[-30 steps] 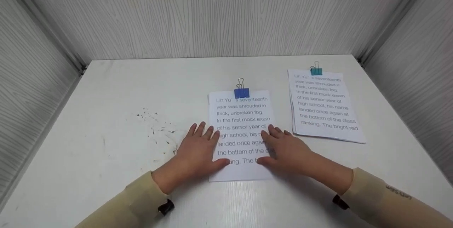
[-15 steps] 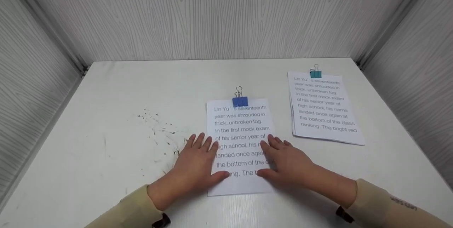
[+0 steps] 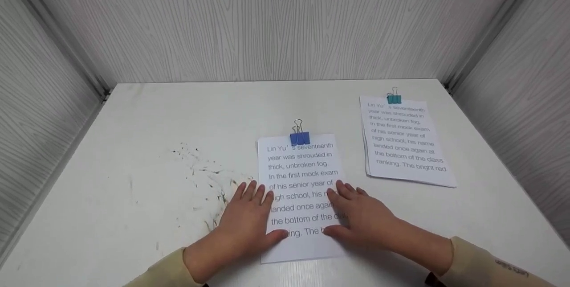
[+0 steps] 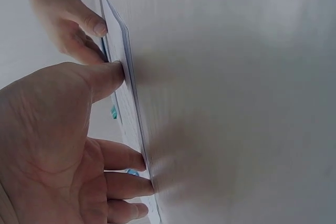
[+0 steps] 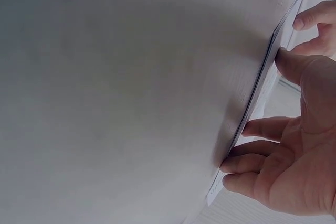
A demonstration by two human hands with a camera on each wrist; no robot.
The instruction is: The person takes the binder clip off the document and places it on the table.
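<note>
A stack of printed paper (image 3: pixel 303 180) lies on the white table in front of me, with a blue binder clip (image 3: pixel 299 138) on its far edge. My left hand (image 3: pixel 242 224) rests along the stack's left edge, fingers extended and thumb over the lower corner area. Along the right edge lies my right hand (image 3: pixel 363 215), its thumb on the sheet over the last printed line. From the left wrist, the left fingertips (image 4: pixel 139 184) meet the paper's side edge. The right wrist view shows the right fingertips (image 5: pixel 231 163) at the opposite edge.
Farther back on the right, a second printed stack (image 3: pixel 403 144) sits slightly turned, held by a teal binder clip (image 3: pixel 394 99). Dark marks (image 3: pixel 216 171) stain the table left of the nearer stack. Grey wood-grain panels (image 3: pixel 276 24) enclose the table behind and at both sides.
Both hands and the stack with the blue clip have slid toward me. The second stack stays in place on the table, while the head view has tilted up slightly.
</note>
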